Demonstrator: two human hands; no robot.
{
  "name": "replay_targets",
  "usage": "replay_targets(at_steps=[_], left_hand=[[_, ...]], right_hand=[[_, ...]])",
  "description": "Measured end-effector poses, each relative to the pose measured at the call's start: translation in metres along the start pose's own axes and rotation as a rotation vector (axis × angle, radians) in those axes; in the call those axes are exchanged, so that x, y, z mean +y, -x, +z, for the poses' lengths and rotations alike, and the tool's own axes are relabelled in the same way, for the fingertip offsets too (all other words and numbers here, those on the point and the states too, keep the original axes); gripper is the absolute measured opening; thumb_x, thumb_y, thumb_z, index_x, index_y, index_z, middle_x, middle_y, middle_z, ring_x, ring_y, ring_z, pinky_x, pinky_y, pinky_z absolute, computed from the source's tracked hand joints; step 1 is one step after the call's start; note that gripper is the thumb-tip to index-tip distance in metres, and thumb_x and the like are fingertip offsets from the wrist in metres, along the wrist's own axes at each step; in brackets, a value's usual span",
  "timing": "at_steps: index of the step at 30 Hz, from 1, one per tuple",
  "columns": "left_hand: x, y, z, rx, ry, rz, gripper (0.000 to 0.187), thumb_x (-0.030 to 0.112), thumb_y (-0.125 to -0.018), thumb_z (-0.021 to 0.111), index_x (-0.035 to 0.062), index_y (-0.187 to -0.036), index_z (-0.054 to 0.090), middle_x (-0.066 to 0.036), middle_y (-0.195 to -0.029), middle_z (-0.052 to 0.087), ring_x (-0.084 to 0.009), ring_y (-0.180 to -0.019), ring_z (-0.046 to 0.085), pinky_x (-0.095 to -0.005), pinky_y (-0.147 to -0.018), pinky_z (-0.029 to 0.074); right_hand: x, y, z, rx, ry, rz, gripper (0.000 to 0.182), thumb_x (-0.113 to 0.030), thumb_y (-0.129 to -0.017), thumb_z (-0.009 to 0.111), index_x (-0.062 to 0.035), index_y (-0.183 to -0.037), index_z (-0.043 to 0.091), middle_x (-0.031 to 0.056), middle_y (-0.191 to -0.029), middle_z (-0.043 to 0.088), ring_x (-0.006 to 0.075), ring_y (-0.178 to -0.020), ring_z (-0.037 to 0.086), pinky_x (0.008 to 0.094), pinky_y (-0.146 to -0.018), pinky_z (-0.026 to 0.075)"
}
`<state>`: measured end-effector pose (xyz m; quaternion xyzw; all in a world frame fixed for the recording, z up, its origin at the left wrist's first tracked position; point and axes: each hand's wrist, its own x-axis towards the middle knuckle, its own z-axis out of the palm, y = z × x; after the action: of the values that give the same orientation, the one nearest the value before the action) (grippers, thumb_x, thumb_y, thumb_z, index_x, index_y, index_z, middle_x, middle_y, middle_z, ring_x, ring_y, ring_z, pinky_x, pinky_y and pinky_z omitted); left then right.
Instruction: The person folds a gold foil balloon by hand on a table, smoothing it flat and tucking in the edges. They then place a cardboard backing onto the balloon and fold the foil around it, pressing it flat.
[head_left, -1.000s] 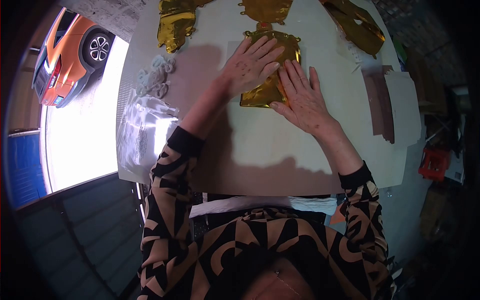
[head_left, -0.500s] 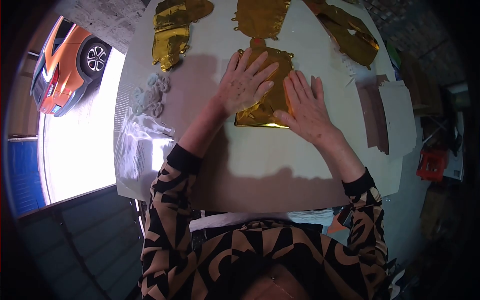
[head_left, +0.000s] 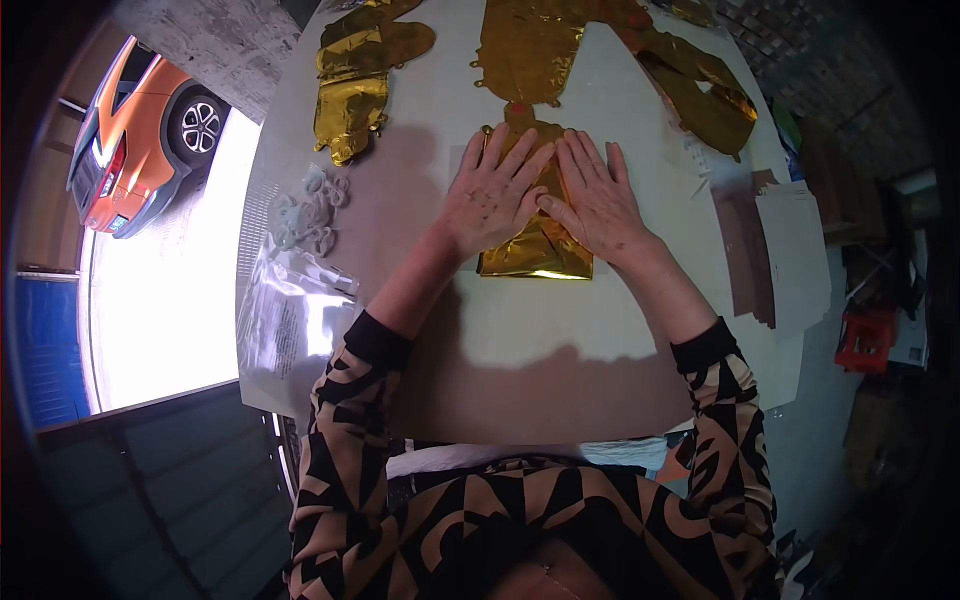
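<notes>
A gold foil piece (head_left: 540,262) lies flat on the pale table (head_left: 520,335), its lower edge toward me. My left hand (head_left: 490,197) rests palm down over its left part, fingers stretched out. Beside it my right hand (head_left: 600,203) lies palm down over the right part, fingers straight and near each other. The thumbs are close together over the foil, and the hands cover much of its middle. Just beyond, another gold foil piece (head_left: 525,50) meets the top of this one near a small red mark.
More gold foil lies at the back left (head_left: 352,100) and back right (head_left: 700,90). White coiled ties (head_left: 310,210) and a clear plastic bag (head_left: 295,310) are on the left. Card sheets (head_left: 795,250) lie right. A red crate (head_left: 865,338) stands beyond the table, an orange car (head_left: 140,140) outside.
My right hand has moved left and up onto the foil, closer to my left hand. The camera view has shifted slightly, so the table and foil appear lower.
</notes>
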<state>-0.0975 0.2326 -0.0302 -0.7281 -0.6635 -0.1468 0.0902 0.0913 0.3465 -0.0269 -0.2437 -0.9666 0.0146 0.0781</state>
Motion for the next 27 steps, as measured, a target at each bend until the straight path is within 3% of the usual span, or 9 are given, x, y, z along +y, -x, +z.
replay_targets(at_steps=[10, 17, 20, 27], left_hand=[[-0.019, 0.002, 0.019, 0.192, 0.064, -0.163, 0.063, 0.042, -0.108, 0.049, 0.0089, -0.160, 0.039, -0.023, -0.162, 0.041, -0.0489, -0.148, 0.035, -0.0596, -0.122, 0.026], [-0.022, 0.023, 0.001, 0.190, 0.235, -0.189, 0.061, 0.041, -0.107, 0.053, 0.0068, -0.157, 0.044, -0.020, -0.158, 0.047, -0.0376, -0.147, 0.041, -0.0513, -0.123, 0.030], [-0.016, 0.038, -0.009, 0.210, 0.208, -0.152, 0.062, 0.038, -0.107, 0.053, 0.0051, -0.158, 0.042, -0.020, -0.159, 0.046, -0.0382, -0.150, 0.039, -0.0517, -0.125, 0.027], [0.011, 0.095, -0.056, -0.063, 0.394, -0.171, 0.067, 0.038, -0.107, 0.054, 0.0040, -0.161, 0.036, -0.021, -0.163, 0.042, -0.0370, -0.156, 0.033, -0.0535, -0.130, 0.019]], right_hand=[[0.003, -0.005, 0.006, -0.006, 0.010, 0.025, 0.085, -0.061, -0.108, 0.039, 0.0008, -0.165, 0.027, 0.0159, -0.173, 0.026, 0.0272, -0.163, 0.017, 0.0564, -0.131, 0.009], [0.006, -0.008, 0.012, 0.077, 0.026, -0.003, 0.083, -0.061, -0.108, 0.040, -0.0011, -0.164, 0.029, 0.0151, -0.171, 0.030, 0.0270, -0.162, 0.020, 0.0575, -0.130, 0.014], [0.008, -0.008, 0.014, 0.091, 0.028, -0.009, 0.081, -0.060, -0.108, 0.040, -0.0013, -0.163, 0.029, 0.0152, -0.171, 0.031, 0.0273, -0.161, 0.021, 0.0579, -0.129, 0.014], [0.009, -0.007, 0.017, 0.106, 0.018, -0.002, 0.079, -0.058, -0.109, 0.040, -0.0014, -0.163, 0.030, 0.0154, -0.171, 0.031, 0.0277, -0.161, 0.021, 0.0578, -0.130, 0.014]])
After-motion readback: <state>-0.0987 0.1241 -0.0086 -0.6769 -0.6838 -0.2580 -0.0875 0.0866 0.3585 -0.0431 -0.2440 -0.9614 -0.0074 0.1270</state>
